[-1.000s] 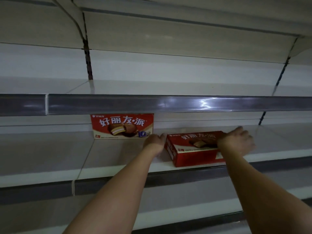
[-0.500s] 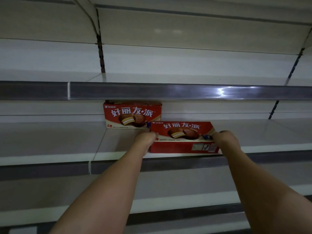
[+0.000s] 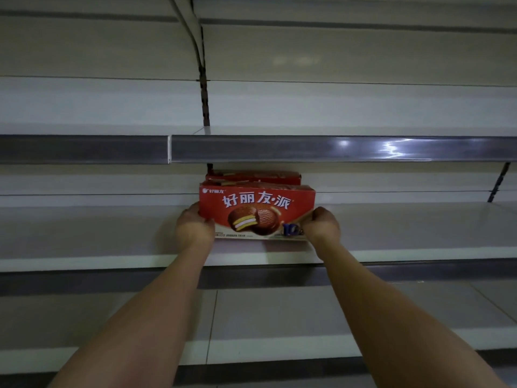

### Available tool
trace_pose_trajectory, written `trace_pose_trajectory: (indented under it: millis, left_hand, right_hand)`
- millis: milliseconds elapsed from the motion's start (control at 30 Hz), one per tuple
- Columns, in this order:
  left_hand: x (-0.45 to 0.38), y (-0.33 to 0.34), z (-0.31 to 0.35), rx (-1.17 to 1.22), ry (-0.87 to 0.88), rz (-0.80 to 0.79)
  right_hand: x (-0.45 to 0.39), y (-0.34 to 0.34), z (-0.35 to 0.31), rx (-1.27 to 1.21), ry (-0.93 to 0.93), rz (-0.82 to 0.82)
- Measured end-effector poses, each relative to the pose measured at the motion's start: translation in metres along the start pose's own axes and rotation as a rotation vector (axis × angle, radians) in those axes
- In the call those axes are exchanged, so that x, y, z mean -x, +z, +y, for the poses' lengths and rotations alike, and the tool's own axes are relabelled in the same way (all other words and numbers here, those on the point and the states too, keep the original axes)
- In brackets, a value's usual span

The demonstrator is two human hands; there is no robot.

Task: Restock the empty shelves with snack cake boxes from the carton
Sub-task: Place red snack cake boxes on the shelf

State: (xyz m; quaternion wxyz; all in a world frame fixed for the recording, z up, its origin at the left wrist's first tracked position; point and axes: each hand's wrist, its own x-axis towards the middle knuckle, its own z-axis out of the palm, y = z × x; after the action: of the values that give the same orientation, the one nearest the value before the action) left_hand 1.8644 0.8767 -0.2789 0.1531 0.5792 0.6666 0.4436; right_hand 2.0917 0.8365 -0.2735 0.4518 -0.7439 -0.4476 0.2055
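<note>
Head view: upright red snack cake box (image 3: 257, 211), chocolate pies pictured.

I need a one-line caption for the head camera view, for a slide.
Both hands, left hand and right hand, hold a red snack cake box upright on the shelf, before a second box.

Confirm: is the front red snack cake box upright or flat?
Upright: front red snack cake box shows its printed face, bottom edge on the white metal shelf, hands at both ends.

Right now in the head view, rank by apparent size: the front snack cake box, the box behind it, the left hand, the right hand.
1. Front snack cake box.
2. Left hand and right hand: alike, no ranking.
3. Rear box: only a top strip shows, so true size is unsure.
</note>
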Motion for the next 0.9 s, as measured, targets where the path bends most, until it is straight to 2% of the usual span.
trace_pose_trajectory:
  millis: [133,267,600,700,833,900]
  left_hand:
    - [-0.005,0.010,-0.009,0.160,-0.055,-0.087]
    - [-0.015,0.022,-0.007,0.239,-0.087,-0.106]
    - [-0.037,0.037,0.005,0.431,-0.191,-0.213]
    - [-0.039,0.039,0.005,0.492,-0.192,-0.240]
    - [-0.038,0.038,0.011,0.538,-0.242,-0.250]
    - [-0.034,0.038,0.017,0.505,-0.268,-0.212]
  right_hand:
    - [-0.012,0.015,-0.008,-0.009,0.093,0.037]
    - [-0.027,0.024,-0.009,-0.086,0.112,0.053]
    - [-0.039,0.033,-0.013,-0.400,0.030,-0.093]
    - [-0.036,0.032,-0.017,-0.469,0.079,-0.102]
    - [-0.032,0.027,-0.025,-0.413,0.093,-0.147]
    - [-0.028,0.020,-0.030,-0.274,0.047,-0.177]
